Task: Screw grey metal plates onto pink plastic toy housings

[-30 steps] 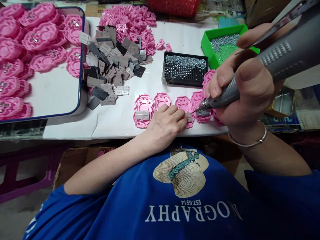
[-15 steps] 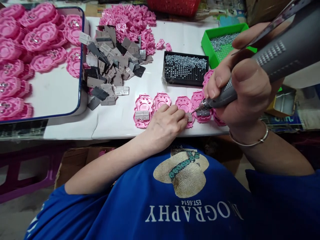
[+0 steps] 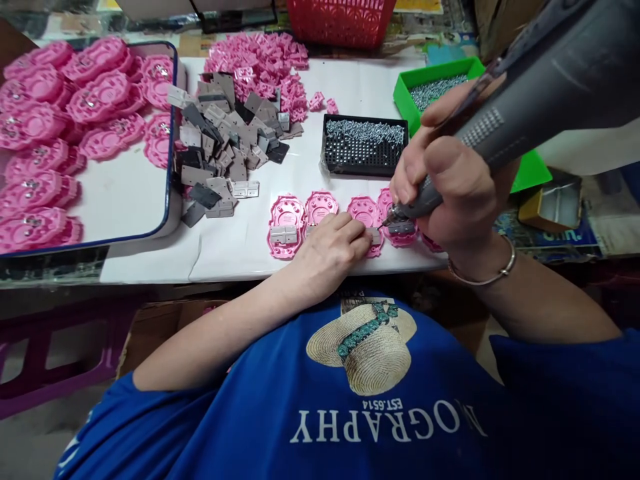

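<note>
My right hand [image 3: 455, 173] is wrapped round a grey electric screwdriver [image 3: 540, 100], tilted so its tip meets the grey plate [image 3: 373, 235] on a pink case [image 3: 363, 212]. On that same case rests my left hand [image 3: 337, 250], fingers curled and pressed at the plate's left side; the fingertips are hidden. Several pink cases lie in a row along the table's front edge. The leftmost pink case [image 3: 287, 212] carries a silver plate [image 3: 283, 235]. Right of the tip, another pink case holds a dark grey plate [image 3: 401, 228]. My right hand partly covers the row's right end.
A white tray [image 3: 125, 223] of pink cases stands at left. Beside it lie piled grey plates [image 3: 235, 147] and small pink parts [image 3: 260, 67]. A black screw tray [image 3: 363, 157], a green screw box [image 3: 403, 100] and a red basket [image 3: 340, 23] stand behind the row.
The camera view has shifted slightly, showing more of the table's back. The screwdriver, in my right hand, is a little further left and its tip stays by the same plate.
</note>
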Tool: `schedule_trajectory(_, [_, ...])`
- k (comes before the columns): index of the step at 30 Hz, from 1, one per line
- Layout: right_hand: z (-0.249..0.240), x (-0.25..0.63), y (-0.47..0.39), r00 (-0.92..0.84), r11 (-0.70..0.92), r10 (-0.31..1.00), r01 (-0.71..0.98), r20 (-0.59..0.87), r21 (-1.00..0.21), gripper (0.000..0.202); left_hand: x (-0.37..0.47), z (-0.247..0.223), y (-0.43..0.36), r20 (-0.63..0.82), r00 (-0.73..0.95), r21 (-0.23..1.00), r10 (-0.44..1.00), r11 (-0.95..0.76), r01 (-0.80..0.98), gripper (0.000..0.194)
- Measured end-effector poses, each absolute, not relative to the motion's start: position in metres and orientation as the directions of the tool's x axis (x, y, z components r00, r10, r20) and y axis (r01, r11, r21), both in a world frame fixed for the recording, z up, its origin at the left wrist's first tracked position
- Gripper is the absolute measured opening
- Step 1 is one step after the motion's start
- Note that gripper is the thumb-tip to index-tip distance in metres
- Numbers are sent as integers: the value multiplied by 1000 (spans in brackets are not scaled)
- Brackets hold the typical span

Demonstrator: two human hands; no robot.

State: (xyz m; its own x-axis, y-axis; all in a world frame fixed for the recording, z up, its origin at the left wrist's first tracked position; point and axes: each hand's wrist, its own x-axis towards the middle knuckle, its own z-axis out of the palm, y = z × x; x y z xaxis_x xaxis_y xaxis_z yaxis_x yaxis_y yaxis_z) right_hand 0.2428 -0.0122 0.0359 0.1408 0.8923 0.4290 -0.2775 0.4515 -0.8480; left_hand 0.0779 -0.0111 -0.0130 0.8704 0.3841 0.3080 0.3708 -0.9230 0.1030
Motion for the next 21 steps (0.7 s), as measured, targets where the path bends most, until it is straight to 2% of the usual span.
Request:
schedule_trajectory(4, [34,245,-10,150,481,876,-214,458,-850,22,77,-13,-11,295,868,105,399,-917,386,26])
schedule_trajectory(8, [49,256,-10,126,557,831,-196,542,-807,28,76,-14,-11,308,868,90,389,-920,381,24])
schedule_trajectory(11, [69,276,-11,275,604,772,-35,573,-796,34,76,-11,-11,304,876,107,375,-927,359,23])
schedule_trajectory(15, [78,330,-1,411,705,552,235,726,-669,25,78,-7,-10,345,866,131,363,-932,338,25])
schedule_trajectory(17, [72,363,7,447,675,501,335,741,-658,28,79,-7,-10,367,857,124,361,-932,339,24])
schedule_trajectory(21, [49,410,18,553,514,487,444,676,-734,34,80,-9,-10,417,844,115,337,-941,319,21])
